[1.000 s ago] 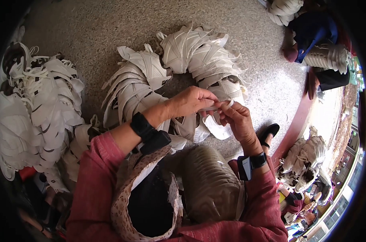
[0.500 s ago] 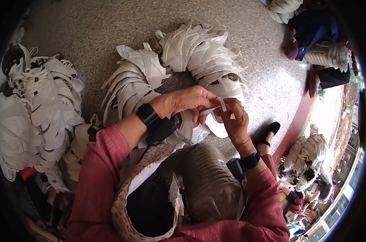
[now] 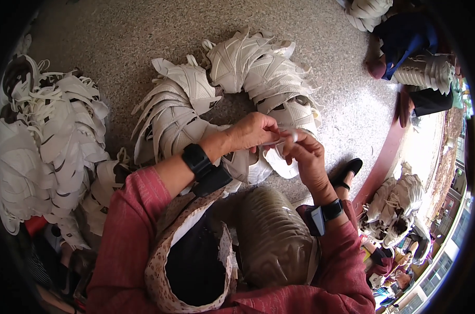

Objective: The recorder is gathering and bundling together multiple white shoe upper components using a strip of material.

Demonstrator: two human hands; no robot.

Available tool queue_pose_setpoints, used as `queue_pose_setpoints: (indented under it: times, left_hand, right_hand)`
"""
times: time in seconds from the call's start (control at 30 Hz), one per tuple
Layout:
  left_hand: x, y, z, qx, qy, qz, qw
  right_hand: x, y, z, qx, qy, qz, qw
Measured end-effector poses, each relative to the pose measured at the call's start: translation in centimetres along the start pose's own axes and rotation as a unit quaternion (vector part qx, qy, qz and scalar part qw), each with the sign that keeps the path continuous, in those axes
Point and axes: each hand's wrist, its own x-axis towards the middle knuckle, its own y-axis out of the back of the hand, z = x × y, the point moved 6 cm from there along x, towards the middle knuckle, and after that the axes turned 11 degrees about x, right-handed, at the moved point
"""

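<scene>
My left hand [image 3: 252, 131] and my right hand [image 3: 307, 156] meet in front of me, fingers pinched around a thin white shoelace [image 3: 293, 137]. A short white piece of it shows at the right fingertips; the rest is partly hidden and blurred. Just beneath my hands lies a white shoe upper [image 3: 281, 163], largely covered by them. Around it, nested white shoe uppers [image 3: 182, 123] curve in a ring on the floor, their layers overlapping.
Large piles of white laced uppers [image 3: 54, 141] lie at the left. A clear plastic-wrapped stack [image 3: 274, 238] stands close to my body, beside a patterned fabric rim [image 3: 161, 256]. Another pile [image 3: 399, 206] sits at right, near a foot in a black shoe [image 3: 347, 174]. Another person sits far right.
My right hand has turned and lowered slightly, and its wrist device has rotated into view. The lace between the hands now shows less. My left hand has shifted only slightly.
</scene>
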Motion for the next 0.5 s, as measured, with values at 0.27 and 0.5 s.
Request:
queue_pose_setpoints:
  times: [0.27, 0.5]
  left_hand:
    - [0.2, 2.8, -1.2, 0.234, -0.157, 0.267, 0.921]
    - [-0.2, -2.4, 1.5, -0.104, -0.136, 0.0, 0.985]
  right_hand:
    - [-0.5, 7.2, 2.7, -0.173, -0.046, 0.02, 0.984]
    - [-1.2, 5.4, 2.9, -0.027, -0.093, 0.022, 0.995]
